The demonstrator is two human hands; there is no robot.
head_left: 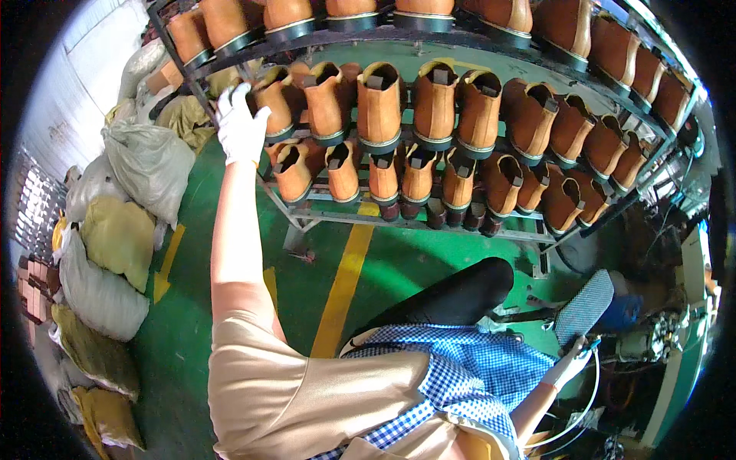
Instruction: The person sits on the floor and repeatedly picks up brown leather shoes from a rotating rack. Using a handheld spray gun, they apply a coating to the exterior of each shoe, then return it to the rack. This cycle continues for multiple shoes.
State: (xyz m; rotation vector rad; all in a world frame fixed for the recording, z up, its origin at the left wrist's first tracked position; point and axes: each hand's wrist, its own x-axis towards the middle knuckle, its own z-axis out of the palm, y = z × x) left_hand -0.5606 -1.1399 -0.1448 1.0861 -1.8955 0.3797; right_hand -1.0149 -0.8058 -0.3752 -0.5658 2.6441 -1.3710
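Reaching to left end of metal rack [337, 217], white-gloved left hand [242, 129], thumb parted from fingers; cannot tell whether it grips frame; left forearm [236, 230] stretched forward, nearly straight; right hand [567, 366], also gloved, low at right, closed around small blue tool [590, 347] with pale hose [597, 377]; brown boots [379, 111] in rows on shelves, nearest just beside left hand

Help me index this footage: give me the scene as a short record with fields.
left hand: white-gloved, thumb spread, at the left end of the metal rack; contact unclear
right hand: white-gloved, holding a white hose near its blue end
rack load: brown ankle boots in rows
left side: stuffed sacks, whitish and olive
floor: green, yellow markings
clothing: blue checked apron
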